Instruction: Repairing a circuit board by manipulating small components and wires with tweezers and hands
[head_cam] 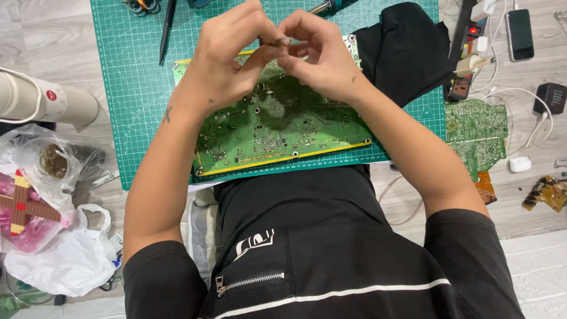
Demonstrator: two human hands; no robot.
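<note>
Pinching a small dark part (282, 41), both hands (277, 56) over green circuit board (277, 127)

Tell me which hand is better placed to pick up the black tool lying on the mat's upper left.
Left. The left hand is nearer the black tool; the right hand would have to cross over it.

I see my left hand (227, 56) and right hand (322, 53) meeting above the green circuit board (277, 127), their fingers (266, 35) pinching a small dark part (282, 41). The board lies on a green cutting mat (133, 88).
</note>
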